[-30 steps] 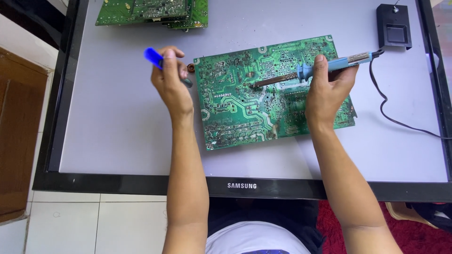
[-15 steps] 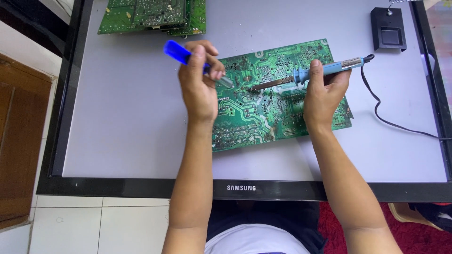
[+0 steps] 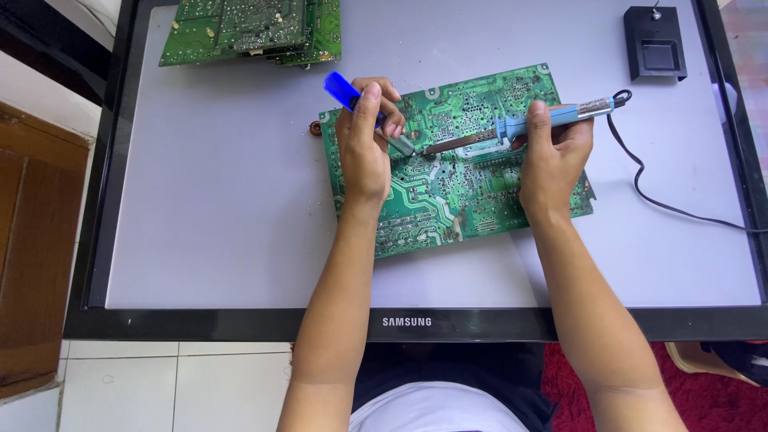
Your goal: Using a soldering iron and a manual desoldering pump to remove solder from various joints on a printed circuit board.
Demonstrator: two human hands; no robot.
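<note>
The right hand (image 3: 556,156) has its grip wrapped tight around the blue handle of a soldering iron (image 3: 520,128), tip down on the green circuit board (image 3: 472,200). The left hand (image 3: 364,144) pinches a blue-capped desoldering pump (image 3: 368,112), nozzle just beside the iron's tip. The board lies loose on a flat monitor screen (image 3: 200,200) serving as bench. Likely risks: the board may slide under pressure, the hot tip could wander toward the left fingers, and the black cord (image 3: 664,204) may tug the iron.
</note>
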